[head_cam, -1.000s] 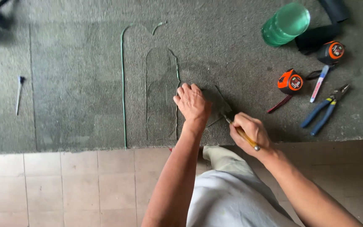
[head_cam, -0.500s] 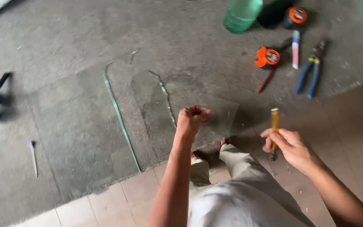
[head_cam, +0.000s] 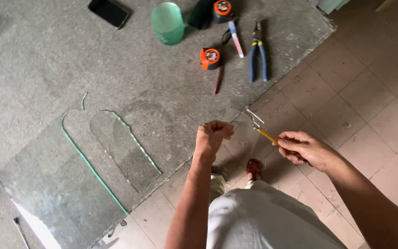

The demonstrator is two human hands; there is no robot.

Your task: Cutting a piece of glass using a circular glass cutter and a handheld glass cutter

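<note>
A dark phone (head_cam: 109,12) lies flat near the top edge of the grey mat (head_cam: 47,60), its rectangular screen black and unlit. Two orange tape measures (head_cam: 210,58) nearby each carry a round label on the face.

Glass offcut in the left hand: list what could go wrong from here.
1. The left hand pinches a clear glass offcut bare, so its edge could cut the fingers.
2. The offcut hangs over the tiled floor above a red shoe; dropped, it may shatter there.
3. The right hand aims a yellow-handled glass cutter close to the left fingers.
</note>
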